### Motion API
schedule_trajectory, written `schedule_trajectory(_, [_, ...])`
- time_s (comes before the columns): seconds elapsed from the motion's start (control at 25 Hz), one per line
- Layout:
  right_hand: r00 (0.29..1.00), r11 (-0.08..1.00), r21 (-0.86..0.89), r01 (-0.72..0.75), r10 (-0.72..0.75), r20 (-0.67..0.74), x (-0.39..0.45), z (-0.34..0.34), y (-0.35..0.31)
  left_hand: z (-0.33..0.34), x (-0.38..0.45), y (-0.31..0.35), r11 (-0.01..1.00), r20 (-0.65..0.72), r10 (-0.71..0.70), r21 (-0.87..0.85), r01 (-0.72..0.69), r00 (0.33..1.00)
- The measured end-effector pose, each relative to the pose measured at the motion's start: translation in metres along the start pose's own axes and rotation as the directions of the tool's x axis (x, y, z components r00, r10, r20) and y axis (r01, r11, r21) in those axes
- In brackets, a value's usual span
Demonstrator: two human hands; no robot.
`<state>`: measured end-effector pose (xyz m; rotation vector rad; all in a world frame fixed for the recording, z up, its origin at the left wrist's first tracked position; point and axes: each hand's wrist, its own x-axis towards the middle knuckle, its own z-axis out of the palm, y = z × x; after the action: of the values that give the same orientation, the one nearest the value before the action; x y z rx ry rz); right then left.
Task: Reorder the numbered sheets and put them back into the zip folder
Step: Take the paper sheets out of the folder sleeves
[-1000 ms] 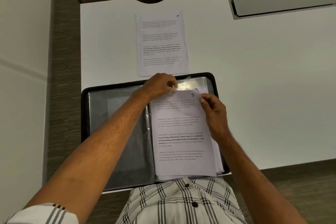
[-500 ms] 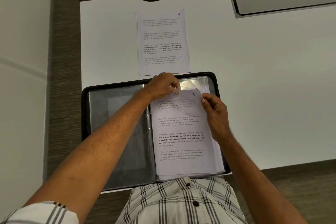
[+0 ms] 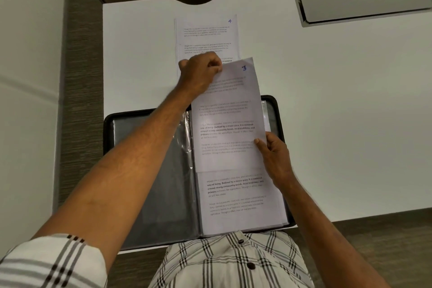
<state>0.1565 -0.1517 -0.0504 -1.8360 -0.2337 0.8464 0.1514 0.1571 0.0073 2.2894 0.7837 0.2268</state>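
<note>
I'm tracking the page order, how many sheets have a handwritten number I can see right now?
2. Sheet 4 lies flat on the desk beyond the folder; sheet 3 is held above it. Sheets stacked underneath may carry hidden numbers.

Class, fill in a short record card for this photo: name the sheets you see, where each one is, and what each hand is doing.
sheet 3: lifted partly over the zip folder, top edge over sheet 4
sheet 4: flat on the desk, beyond the folder
zip folder: open, more printed sheets on its right half
left hand: pinches sheet 3 near its top
right hand: holds sheet 3's right edge
</note>
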Motion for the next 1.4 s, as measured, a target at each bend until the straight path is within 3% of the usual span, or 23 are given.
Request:
schedule_trajectory(0.2, [0.999,0.998,0.029,-0.049,0.050,-0.021,0.001,0.001,-0.002,-0.009,0.010,-0.016,0.979,-0.014,-0.116,-0.167,0.112,0.993])
schedule_trajectory(0.32, [0.997,0.995,0.073,-0.068,0.070,-0.033,0.002,0.002,-0.002,-0.007,-0.006,-0.044,0.912,0.007,-0.228,-0.348,0.216,0.974])
schedule_trajectory(0.48, [0.997,0.992,0.104,-0.067,0.070,-0.021,0.002,0.001,-0.003,-0.007,-0.035,-0.061,0.720,0.077,-0.432,-0.571,0.395,0.899])
schedule_trajectory(0.6, [0.997,0.989,0.128,-0.069,0.071,-0.011,0.001,0.001,-0.004,-0.002,-0.053,-0.074,0.547,0.231,-0.465,-0.684,0.483,0.855])
schedule_trajectory(0.72, [0.997,0.986,0.146,-0.080,0.082,-0.012,0.001,0.001,-0.003,0.001,-0.063,-0.077,0.609,0.259,-0.436,-0.620,0.495,0.862])
schedule_trajectory(0.84, [0.996,0.982,0.165,-0.089,0.090,0.000,0.002,0.001,-0.004,0.001,-0.057,-0.072,0.739,0.165,-0.418,-0.509,0.440,0.893])
schedule_trajectory(1.16, [0.996,0.976,0.199,-0.093,0.092,0.013,0.003,0.001,0.000,-0.014,0.013,-0.064,0.795,-0.077,-0.438,-0.499,0.346,0.896])
schedule_trajectory(1.4, [0.991,0.971,0.197,-0.136,0.137,0.010,0.007,0.000,-0.004,-0.022,0.077,-0.083,0.836,-0.161,-0.463,-0.404,0.370,0.872])
